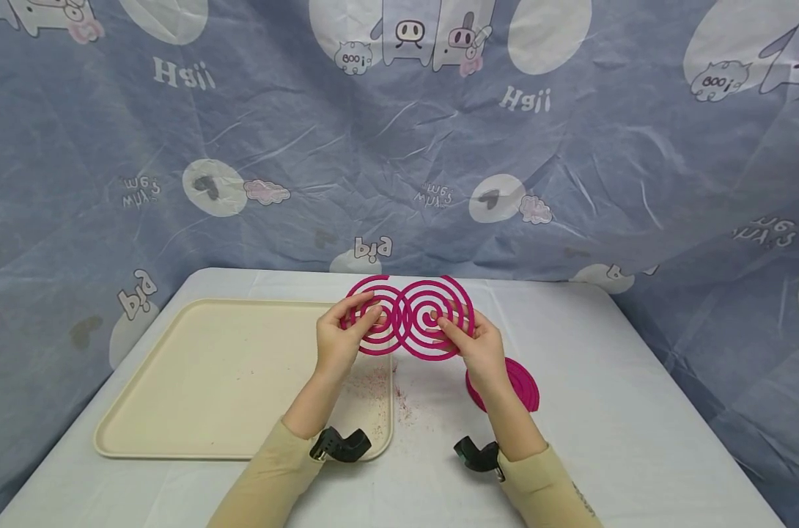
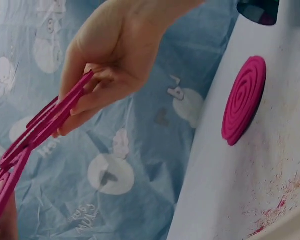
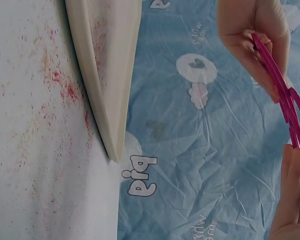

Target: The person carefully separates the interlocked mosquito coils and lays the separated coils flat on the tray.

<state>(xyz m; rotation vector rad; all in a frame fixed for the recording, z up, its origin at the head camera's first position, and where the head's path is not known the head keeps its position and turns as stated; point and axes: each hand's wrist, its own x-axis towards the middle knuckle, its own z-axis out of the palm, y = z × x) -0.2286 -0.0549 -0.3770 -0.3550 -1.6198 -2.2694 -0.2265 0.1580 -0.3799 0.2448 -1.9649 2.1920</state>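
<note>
Two magenta mosquito coils are up above the table, overlapping along their inner edges in the head view. My left hand (image 1: pixel 339 339) pinches the left coil (image 1: pixel 376 353) between thumb and fingers. With thumb in front, my right hand (image 1: pixel 484 350) grips the right coil (image 1: pixel 432 358) near its outer side. Seen edge-on in the right wrist view, the spirals (image 3: pixel 271 65) cross each other at a slight angle. Behind my right forearm, another magenta coil (image 1: pixel 523 385) lies flat on the white table; its spiral turns fit closely together in the left wrist view.
A cream tray (image 1: pixel 208 374) takes up the table's left side. Reddish crumbs (image 1: pixel 402 407) are scattered on the tray's right end and the table beside it. A blue printed curtain (image 1: pixel 399 147) hangs behind the table. Black cameras (image 1: pixel 476 455) sit on both wrists.
</note>
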